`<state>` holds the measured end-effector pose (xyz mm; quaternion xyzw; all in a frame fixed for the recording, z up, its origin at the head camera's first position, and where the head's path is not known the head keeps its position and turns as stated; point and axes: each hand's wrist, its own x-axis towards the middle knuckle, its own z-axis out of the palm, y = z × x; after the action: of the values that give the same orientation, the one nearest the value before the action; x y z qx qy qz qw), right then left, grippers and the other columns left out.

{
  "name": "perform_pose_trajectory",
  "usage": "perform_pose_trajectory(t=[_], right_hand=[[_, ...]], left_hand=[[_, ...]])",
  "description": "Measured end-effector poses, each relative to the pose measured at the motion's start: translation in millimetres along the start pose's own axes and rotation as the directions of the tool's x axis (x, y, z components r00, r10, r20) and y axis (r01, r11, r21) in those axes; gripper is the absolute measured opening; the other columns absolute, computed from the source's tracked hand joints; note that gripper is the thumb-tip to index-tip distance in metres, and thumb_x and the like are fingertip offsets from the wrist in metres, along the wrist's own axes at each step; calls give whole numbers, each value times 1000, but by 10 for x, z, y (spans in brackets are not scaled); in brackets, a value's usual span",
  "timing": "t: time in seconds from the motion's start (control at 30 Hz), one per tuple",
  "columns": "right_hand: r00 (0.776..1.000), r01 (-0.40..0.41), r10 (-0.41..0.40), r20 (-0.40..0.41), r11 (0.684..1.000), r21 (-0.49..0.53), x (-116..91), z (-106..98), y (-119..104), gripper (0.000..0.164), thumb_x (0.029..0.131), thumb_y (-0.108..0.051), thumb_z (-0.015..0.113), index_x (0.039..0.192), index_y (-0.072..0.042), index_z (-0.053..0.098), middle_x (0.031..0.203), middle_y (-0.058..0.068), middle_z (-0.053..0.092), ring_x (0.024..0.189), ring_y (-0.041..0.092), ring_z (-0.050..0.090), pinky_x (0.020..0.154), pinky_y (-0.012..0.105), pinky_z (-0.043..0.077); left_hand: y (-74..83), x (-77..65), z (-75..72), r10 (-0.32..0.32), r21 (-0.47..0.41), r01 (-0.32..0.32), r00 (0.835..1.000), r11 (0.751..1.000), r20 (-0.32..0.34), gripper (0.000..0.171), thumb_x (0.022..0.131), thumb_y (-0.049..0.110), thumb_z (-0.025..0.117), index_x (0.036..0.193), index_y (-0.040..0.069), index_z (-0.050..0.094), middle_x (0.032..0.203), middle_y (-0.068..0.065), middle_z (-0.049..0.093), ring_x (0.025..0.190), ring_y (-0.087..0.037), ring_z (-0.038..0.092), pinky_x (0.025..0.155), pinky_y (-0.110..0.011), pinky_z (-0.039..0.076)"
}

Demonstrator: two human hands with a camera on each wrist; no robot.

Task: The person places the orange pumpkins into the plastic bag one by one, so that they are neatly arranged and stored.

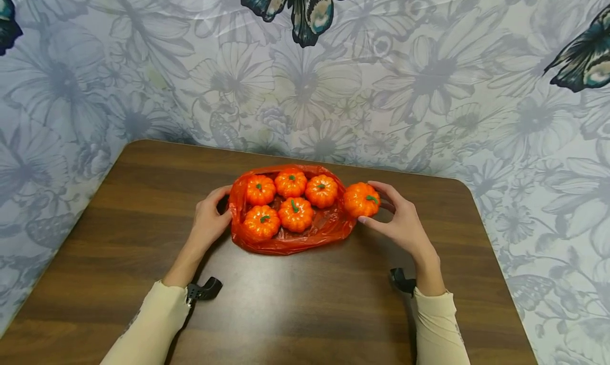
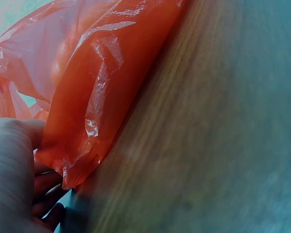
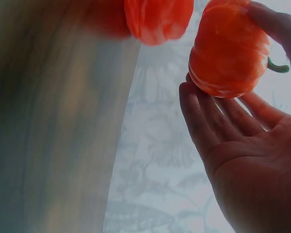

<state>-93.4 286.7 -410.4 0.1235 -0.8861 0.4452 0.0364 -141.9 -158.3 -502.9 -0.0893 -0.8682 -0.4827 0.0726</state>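
A red plastic bag (image 1: 310, 243) lies opened out on the table, with several small orange toy pumpkins (image 1: 296, 214) inside, each with a green stem. At its left end my left hand (image 1: 209, 216) holds the edge of the bag; in the left wrist view the thumb of that hand (image 2: 14, 170) lies against the film and the other fingers are partly behind it. My right hand (image 1: 400, 222) grips another pumpkin (image 1: 362, 199) between thumb and fingers, at the bag's right rim. The right wrist view shows this pumpkin (image 3: 228, 53) raised off the table, its stem toward the palm.
The brown wooden table (image 1: 295, 312) has rounded far corners and ends at a wall hung with a floral and butterfly cloth (image 1: 305, 89). Black wrist straps (image 1: 205, 289) sit at both sleeve cuffs.
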Motion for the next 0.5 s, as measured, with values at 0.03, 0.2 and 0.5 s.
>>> perform_pose_trajectory(t=[0.03, 0.2, 0.5], right_hand=[[1000, 9, -9, 6, 1000, 5, 5, 26, 17, 83, 78, -6, 93, 151, -12, 54, 147, 7, 62, 133, 26, 61, 103, 13, 48], [998, 42, -42, 53, 999, 4, 34, 148, 8, 82, 78, -17, 95, 150, -25, 56, 146, -3, 62, 130, 20, 64, 107, 22, 51], [994, 41, -31, 104, 994, -96, 22, 308, -63, 80, 74, -36, 97, 144, -34, 60, 127, -7, 61, 102, 25, 57, 86, 51, 50]], left_hand=[[2, 0, 1, 1, -4, -1, 1000, 1000, 0, 43, 87, 3, 72, 130, 3, 70, 138, -22, 67, 132, -42, 60, 116, -59, 41], [12, -4, -9, 6, -19, -6, 1000, 1000, -6, 41, 87, 2, 72, 129, 3, 71, 136, -22, 68, 131, -41, 61, 115, -59, 41], [18, 2, -6, 4, -9, -4, 1000, 1000, -2, 40, 88, 4, 72, 128, 3, 71, 136, -22, 68, 131, -41, 61, 116, -59, 42]])
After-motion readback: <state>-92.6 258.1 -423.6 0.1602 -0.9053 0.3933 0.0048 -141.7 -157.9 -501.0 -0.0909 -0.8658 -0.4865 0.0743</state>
